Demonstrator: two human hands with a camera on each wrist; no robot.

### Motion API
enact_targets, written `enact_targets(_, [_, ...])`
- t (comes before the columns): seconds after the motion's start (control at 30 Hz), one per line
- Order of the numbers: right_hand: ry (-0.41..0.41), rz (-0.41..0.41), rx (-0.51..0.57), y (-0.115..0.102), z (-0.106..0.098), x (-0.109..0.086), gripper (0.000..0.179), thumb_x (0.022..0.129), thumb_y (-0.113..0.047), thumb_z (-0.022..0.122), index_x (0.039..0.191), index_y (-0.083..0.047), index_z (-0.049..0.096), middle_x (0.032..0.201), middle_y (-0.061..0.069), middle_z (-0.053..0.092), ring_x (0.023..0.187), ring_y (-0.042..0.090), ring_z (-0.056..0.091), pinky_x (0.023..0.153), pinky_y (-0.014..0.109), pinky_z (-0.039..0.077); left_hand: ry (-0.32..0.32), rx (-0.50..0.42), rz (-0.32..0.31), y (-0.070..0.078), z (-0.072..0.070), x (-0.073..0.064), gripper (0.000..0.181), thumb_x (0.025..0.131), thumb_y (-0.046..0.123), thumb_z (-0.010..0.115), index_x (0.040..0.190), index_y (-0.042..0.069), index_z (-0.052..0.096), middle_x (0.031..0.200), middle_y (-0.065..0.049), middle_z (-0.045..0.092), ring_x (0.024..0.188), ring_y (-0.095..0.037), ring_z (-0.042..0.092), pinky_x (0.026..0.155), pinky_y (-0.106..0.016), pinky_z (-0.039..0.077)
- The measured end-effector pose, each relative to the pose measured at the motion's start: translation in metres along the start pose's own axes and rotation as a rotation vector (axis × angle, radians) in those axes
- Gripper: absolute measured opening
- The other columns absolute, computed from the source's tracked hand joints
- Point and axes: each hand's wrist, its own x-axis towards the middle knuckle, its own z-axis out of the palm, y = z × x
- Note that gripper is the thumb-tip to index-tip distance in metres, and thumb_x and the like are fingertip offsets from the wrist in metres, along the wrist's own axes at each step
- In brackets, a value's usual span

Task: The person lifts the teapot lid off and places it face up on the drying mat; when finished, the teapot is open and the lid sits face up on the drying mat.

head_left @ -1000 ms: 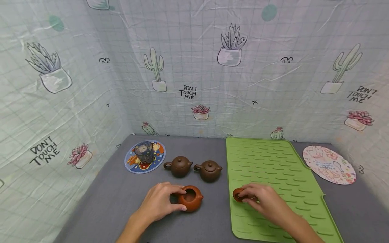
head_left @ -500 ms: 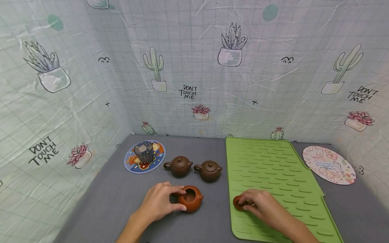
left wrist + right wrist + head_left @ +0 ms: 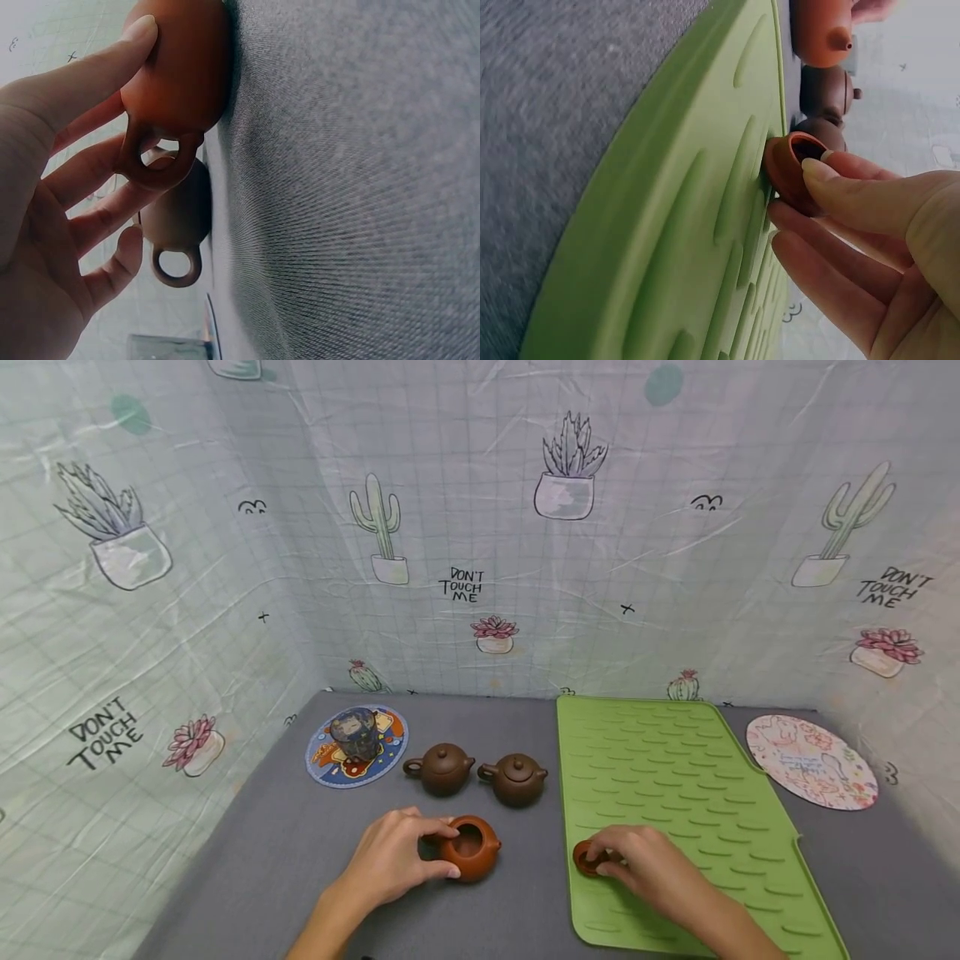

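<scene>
My left hand (image 3: pixel 397 856) grips a reddish-orange clay teapot (image 3: pixel 480 860) by its side, thumb and fingers spread around the body near the handle. The pot stands lidless on the grey cloth, its dark opening facing up and its spout to the right. In the left wrist view the looped handle (image 3: pixel 161 180) hangs between thumb and fingers. With thumb and fingertips, my right hand (image 3: pixel 648 868) pinches the rim of the small matching teapot lid (image 3: pixel 784 169). Hollow side up, the lid sits at the left edge of the green mat (image 3: pixel 637 760).
Two brown lidded teapots, one on the left (image 3: pixel 444 770) and one on the right (image 3: pixel 517 779), stand behind the orange pot. A patterned glass (image 3: pixel 356 735) rests on a round blue coaster (image 3: pixel 322 774) at the back left. A pink floral disc (image 3: pixel 813 764) lies right of the mat.
My right hand has lowered the lid slightly toward me, and it has gone from tilted to flatter on the mat. The left hand and the orange teapot have stayed put.
</scene>
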Motion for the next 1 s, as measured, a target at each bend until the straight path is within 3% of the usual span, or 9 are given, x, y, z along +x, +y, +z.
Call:
enact_targets(0.33, [0.028,-0.026,-0.039,-0.0020,0.0027,0.0023,0.019,0.076,-0.005,0.085,0.086,-0.019,0.076,0.088,-0.005,0.078,0.078,0.006,0.072,0.066,0.022,0.058,0.000,-0.003,-0.014,0.0000,-0.0009,0.0003,0.039,0.066,0.049,0.093,0.101,0.034,0.082,0.113,0.017,0.077,0.087,-0.008,0.067,0.071,-0.029,0.054])
enact_targets(0.77, [0.042,-0.037,-0.008,-0.0014,0.0057,0.0024,0.019,0.075,-0.002,0.085,0.083,-0.017,0.076,0.084,-0.005,0.078,0.074,0.007,0.073,0.064,0.022,0.058,-0.015,-0.005,-0.021,0.0018,-0.0017,0.0015,0.040,0.065,0.048,0.093,0.101,0.034,0.082,0.113,0.016,0.078,0.085,-0.010,0.066,0.067,-0.027,0.051])
enact_targets(1.0, [0.014,-0.009,-0.004,-0.0035,0.0030,0.0030,0.019,0.075,-0.002,0.085,0.082,-0.017,0.076,0.082,-0.005,0.079,0.072,0.006,0.074,0.063,0.020,0.058,-0.015,0.015,-0.030,0.0031,-0.0022,0.0024,0.040,0.064,0.048,0.094,0.100,0.035,0.082,0.112,0.016,0.078,0.083,-0.010,0.066,0.067,-0.027,0.050])
